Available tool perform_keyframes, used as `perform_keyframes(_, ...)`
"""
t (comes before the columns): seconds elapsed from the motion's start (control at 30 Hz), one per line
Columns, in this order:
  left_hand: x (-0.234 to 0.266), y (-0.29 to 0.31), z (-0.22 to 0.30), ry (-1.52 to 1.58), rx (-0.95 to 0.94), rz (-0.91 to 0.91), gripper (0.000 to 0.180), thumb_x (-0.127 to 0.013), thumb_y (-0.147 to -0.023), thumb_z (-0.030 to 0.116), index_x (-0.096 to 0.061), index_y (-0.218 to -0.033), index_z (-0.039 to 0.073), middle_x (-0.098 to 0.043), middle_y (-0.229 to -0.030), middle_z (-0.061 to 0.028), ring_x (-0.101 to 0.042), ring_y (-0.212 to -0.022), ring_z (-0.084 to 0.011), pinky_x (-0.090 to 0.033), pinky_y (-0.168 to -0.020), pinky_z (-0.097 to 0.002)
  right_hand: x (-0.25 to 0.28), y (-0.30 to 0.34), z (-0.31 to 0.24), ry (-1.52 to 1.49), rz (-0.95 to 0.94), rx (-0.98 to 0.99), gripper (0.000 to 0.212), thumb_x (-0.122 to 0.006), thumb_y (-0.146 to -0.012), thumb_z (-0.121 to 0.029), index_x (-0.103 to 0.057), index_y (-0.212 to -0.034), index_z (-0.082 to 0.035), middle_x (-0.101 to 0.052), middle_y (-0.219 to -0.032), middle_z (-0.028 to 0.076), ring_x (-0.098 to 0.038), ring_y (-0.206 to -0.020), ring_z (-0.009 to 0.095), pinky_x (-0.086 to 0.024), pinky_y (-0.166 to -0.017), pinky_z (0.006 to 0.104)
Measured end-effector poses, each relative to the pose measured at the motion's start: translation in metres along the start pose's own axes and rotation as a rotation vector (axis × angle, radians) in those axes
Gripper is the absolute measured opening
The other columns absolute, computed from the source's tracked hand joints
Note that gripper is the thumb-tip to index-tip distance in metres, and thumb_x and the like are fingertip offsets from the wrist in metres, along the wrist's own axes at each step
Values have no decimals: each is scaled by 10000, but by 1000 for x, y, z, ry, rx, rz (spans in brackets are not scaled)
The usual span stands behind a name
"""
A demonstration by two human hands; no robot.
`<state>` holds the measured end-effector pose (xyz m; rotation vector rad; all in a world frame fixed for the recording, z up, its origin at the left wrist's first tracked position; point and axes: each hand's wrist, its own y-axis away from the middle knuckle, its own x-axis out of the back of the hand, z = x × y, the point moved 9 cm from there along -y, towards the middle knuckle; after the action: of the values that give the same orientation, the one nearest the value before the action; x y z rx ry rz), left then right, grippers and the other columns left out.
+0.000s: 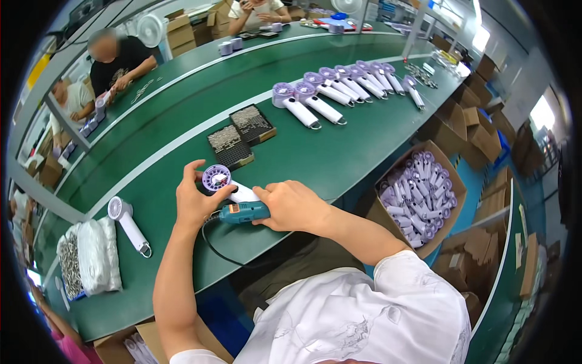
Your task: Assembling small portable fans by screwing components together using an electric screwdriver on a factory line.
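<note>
My left hand (197,195) is closed around a white and purple handheld fan (217,177), its thumb by the fan's neck and its fingers at the round grille. A small red and white spot shows inside the grille. My right hand (292,206) is closed on the end of a teal electric screwdriver (244,212), which lies across just below the fan's handle. The handle's lower end also reaches my right fingers, which partly cover it. A black cord (209,242) loops from the screwdriver's left end over the table edge. The screwdriver's tip is hidden.
Two black trays of small metal parts (252,123) lie beyond my hands. Several fans (321,107) line the green table (182,255) at the far right; one fan (130,225) lies left, near a plastic bag (99,255). A carton (458,176) of fans stands right. People work opposite.
</note>
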<state>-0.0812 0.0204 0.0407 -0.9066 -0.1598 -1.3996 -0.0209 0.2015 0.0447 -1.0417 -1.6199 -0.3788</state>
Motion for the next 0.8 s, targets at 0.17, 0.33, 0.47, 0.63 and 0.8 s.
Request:
perform_keyframes(0.17, -3, 7, -16, 212, -78, -37, 650, -802, -819, 112, -473, -1370, 3, -702, -1001, -138, -674, -931, -210, -520, -907, -356, 6, 8, 24, 12, -32, -40, 447, -779, -779, -286, -675, -1106, 1, -700, -792, 175, -695, -747, 374, -571, -689, 436)
perform_keyframes(0.33, 1, 3, -24, 249, -30, -11, 485, -664, -943, 101, -472, -1376, -2, -708, -993, -92, -661, -924, -166, -511, -894, -321, 73, 69, 95, -53, 279, -123, 360, -811, -726, -263, -705, -1020, -85, -688, -764, 165, -680, -718, 380, -563, -671, 448)
perform_keyframes(0.47, 1, 5, -34, 318, 29, 1, 420, -623, -976, 100, -487, -1358, -8, -711, -970, -89, -653, -909, -152, -500, -885, -309, 149, 133, 185, 184, 385, -559, 399, -816, -753, -307, -742, -1114, -153, -704, -824, 216, -697, -786, 391, -574, -713, 439)
perform_keyframes(0.63, -16, 1, -35, 405, 70, -31, 381, -602, -990, 96, -499, -1341, -9, -711, -968, -97, -650, -907, -148, -493, -880, -299, 221, 223, 329, 425, 418, -938, 341, -825, -724, -290, -769, -981, -72, -700, -822, 240, -698, -837, 403, -559, -799, 460)
perform_keyframes(0.8, -22, 7, -44, 361, 126, -42, 333, -592, -999, 98, -523, -1306, -9, -715, -960, -89, -652, -911, -139, -487, -881, -291, 239, 246, 430, 517, 423, -1094, 354, -819, -726, -290, -745, -861, 29, -710, -784, 238, -721, -811, 377, -563, -796, 443)
